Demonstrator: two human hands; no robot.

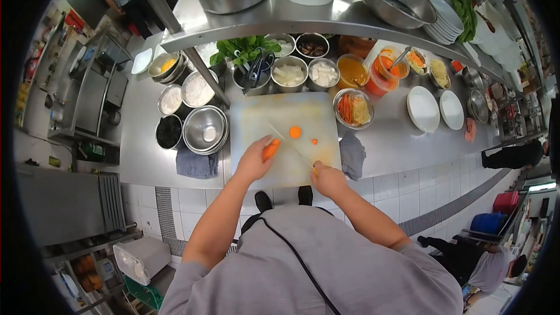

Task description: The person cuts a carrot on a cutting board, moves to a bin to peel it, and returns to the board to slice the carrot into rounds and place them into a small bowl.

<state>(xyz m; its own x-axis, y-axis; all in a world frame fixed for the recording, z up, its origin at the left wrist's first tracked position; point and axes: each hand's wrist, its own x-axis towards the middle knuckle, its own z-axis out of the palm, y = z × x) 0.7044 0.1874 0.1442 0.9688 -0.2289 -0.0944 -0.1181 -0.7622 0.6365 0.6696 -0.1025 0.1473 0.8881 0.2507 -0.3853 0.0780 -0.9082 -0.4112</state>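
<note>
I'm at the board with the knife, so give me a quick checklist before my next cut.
1. Carrot held in the left hand: ok.
2. Knife held by its handle in the right hand: ok.
3. Left hand's clearance from the blade edge: cannot tell, too small to judge.
4. Cutting board free of loose pieces: not ok; a round slice and a smaller piece lie there.
5. Left cloth off the board: ok.
</note>
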